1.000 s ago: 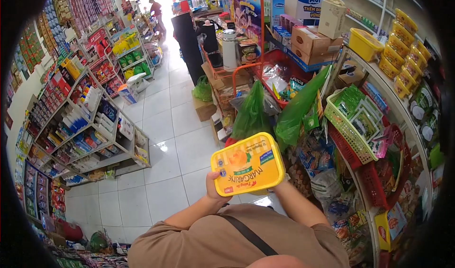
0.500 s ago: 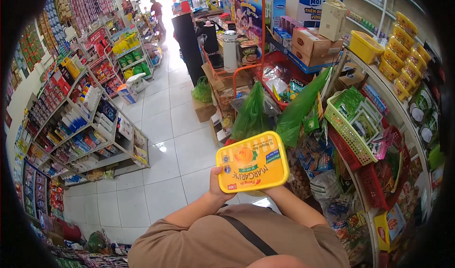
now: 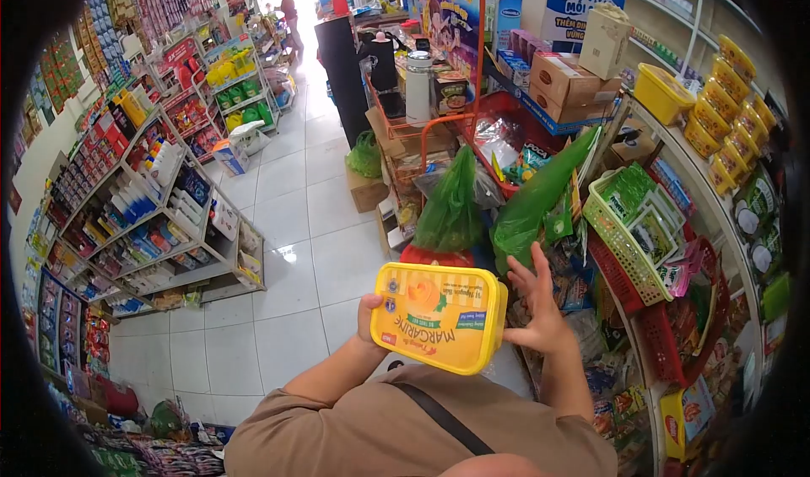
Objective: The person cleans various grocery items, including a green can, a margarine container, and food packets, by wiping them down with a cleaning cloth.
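In front of my chest is a yellow margarine tub (image 3: 437,317), its printed lid facing up toward me and the lettering upside down. My left hand (image 3: 369,321) grips the tub's left side, thumb on the edge and the other fingers hidden beneath. Beside the tub's right end is my right hand (image 3: 540,308), fingers spread and raised, the thumb close to the tub's side wall. Just beyond the tub hang two green plastic bags (image 3: 456,203) near a red cart frame.
On the right, a shelf holds another yellow tub (image 3: 662,91), stacked small yellow tubs (image 3: 717,110) and a pale green basket (image 3: 620,237) of packets. Cardboard boxes (image 3: 561,85) sit behind. A stocked shelf unit (image 3: 160,215) stands left of the tiled aisle (image 3: 287,215); a person (image 3: 289,21) is far off.
My right hand has come off the tub's underside and opened out to its right. The tub has dropped slightly, shifted left and tilted, with its right side wall now showing.
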Action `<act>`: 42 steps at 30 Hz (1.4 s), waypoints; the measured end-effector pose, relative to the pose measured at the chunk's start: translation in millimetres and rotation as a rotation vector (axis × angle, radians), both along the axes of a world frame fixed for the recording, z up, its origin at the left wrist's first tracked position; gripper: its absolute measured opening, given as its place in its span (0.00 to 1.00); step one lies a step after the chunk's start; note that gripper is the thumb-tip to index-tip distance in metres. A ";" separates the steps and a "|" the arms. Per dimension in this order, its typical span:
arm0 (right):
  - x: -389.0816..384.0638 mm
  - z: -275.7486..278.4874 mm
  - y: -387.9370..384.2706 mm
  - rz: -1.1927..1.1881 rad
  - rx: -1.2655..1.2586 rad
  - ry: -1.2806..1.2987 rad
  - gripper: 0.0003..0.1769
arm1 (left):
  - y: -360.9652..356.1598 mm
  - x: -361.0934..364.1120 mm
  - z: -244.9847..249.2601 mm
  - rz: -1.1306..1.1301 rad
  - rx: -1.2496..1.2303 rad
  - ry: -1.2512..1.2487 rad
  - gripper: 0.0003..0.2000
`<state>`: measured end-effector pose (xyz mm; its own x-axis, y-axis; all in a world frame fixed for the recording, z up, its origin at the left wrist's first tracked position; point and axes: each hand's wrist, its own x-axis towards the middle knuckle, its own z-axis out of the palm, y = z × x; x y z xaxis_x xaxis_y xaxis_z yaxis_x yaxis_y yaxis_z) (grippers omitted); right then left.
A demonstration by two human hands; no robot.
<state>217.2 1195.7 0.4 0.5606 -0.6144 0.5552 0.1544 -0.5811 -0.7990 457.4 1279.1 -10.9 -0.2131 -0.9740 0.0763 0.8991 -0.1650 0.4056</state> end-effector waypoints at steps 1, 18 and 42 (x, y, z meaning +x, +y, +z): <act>-3.1 6.2 3.6 -0.017 -0.149 0.077 0.52 | -1.3 1.5 -1.4 -0.024 -0.007 0.011 0.43; -7.9 44.3 26.4 0.018 -0.683 0.367 0.35 | -16.0 29.7 -18.9 -0.082 0.157 -0.552 0.21; -13.0 24.5 16.1 -0.183 -0.561 0.284 0.40 | -14.3 11.6 -36.8 0.450 0.207 -0.509 0.13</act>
<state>204.2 1211.8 24.9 0.6464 -0.3740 0.6650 -0.1595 -0.9186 -0.3616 469.0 1264.8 -47.7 0.2531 -0.9597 -0.1219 0.6052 0.0588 0.7939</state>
